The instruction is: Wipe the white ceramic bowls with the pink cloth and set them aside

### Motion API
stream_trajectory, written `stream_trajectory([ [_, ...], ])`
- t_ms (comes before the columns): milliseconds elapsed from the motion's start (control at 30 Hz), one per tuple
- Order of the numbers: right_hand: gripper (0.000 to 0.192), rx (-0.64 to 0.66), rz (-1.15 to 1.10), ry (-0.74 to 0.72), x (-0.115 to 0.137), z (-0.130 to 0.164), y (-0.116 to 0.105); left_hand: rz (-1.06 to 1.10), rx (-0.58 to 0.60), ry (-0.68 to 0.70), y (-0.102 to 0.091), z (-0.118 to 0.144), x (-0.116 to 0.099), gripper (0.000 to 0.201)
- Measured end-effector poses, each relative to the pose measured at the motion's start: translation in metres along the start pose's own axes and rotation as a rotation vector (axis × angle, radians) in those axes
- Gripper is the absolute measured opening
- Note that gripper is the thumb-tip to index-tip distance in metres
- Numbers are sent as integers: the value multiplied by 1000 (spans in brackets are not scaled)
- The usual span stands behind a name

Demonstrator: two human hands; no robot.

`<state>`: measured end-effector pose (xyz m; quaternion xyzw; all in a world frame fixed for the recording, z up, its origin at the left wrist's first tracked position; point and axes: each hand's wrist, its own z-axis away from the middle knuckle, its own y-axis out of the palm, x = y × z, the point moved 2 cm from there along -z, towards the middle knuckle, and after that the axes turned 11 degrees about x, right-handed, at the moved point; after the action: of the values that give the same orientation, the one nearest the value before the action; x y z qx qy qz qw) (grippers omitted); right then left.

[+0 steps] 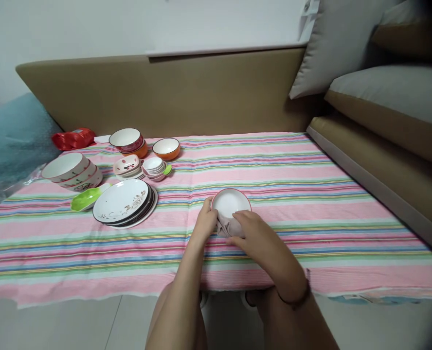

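A white bowl with a red rim [229,200] is tilted toward me above the striped cloth. My left hand [206,221] grips its left side, the thumb near the rim. A greyish-pink cleaning cloth [228,226] drapes over the bowl's near edge. My right hand [250,228] is closed on this cloth at the bowl's right side, its fingertips reaching over the rim. The palm side of both hands is hidden.
Left stand stacked plates [121,201], a green dish [86,198], large bowls [70,170], small dishes [153,166] and an orange bowl [167,148]. A red package [73,139] lies behind. The striped cloth [292,194] meets a brown backrest [219,97]; cushions [394,97] rise at right.
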<state>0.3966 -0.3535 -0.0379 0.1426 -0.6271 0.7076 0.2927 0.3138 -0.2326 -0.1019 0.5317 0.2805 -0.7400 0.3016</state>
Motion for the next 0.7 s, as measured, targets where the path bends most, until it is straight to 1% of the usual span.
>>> stream_trajectory([
  [33, 27, 20, 27, -3, -6, -11, 12, 3, 10, -12, 0, 0, 1, 53],
  [100, 37, 20, 36, -100, -12, -25, 34, 7, -1, -15, -1, 1, 2, 50],
  [133, 41, 33, 7, -123, -13, -29, 42, 9, -9, -14, -2, 1, 3, 48],
  [200, 39, 59, -31, -104, -14, -31, 52, 8, -21, -16, -4, 1, 3, 39],
  [267, 31, 77, 2, -32, -14, -30, 53, 5, -17, -22, -4, 1, 3, 31],
  [300, 32, 79, 46, -6, -16, -29, 50, 6, -16, -24, -4, 1, 3, 29],
  [400, 39, 92, 168, -8, -21, -26, 42, 1, -31, -16, -3, 2, 2, 30],
  [467, 42, 119, 175, -14, -25, -26, 41, -31, -39, 26, -1, 3, 0, 29],
  [500, 44, 137, 146, -16, -26, -27, 42, -55, -36, 56, 0, 3, -1, 29],
  [567, 45, 158, 17, -55, -26, -29, 45, -121, -37, 89, 1, 4, -3, 28],
  [633, 41, 159, -153, -141, -22, -30, 48, -212, -52, 68, 1, 4, -4, 27],
  [700, 31, 171, -245, -178, -18, -29, 50, -293, -67, 42, -1, 3, -4, 30],
])
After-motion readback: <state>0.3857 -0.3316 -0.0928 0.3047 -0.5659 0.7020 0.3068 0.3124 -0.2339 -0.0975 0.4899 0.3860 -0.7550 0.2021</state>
